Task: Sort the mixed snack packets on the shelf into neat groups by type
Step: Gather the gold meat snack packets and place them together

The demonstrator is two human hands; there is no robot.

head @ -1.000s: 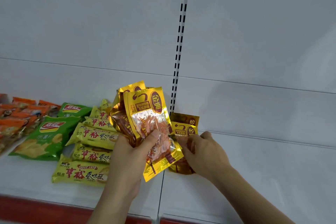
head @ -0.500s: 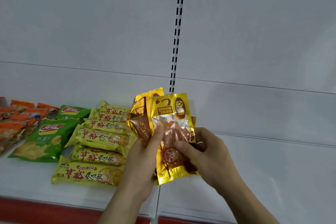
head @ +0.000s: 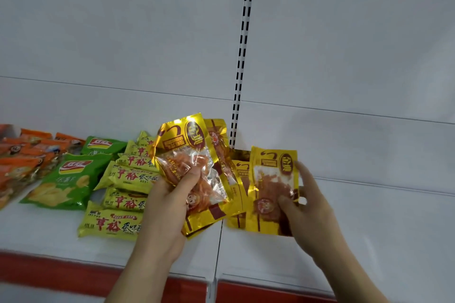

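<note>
Left hand (head: 170, 194) gripping a fanned bunch of glossy gold foil snack packets (head: 194, 167) at frame centre, right hand (head: 305, 202) pinching one more gold packet (head: 272, 187) just right over the white shelf (head: 369, 229); slick foil likely to slip, scattering beside the yellow-green packets (head: 123, 199).

White shelf (head: 344, 241) bears orange packets (head: 22, 165), green bags (head: 66, 184), yellow-green bars (head: 123, 194)

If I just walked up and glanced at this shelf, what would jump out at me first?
Probably the shiny gold snack packets: the left hand grips a small bunch at centre, and the right hand holds another gold packet just beside it. Next, the yellow-green biscuit packs lined up to their left, then the green crisp bags and orange packets at the far left of the white shelf.
</note>
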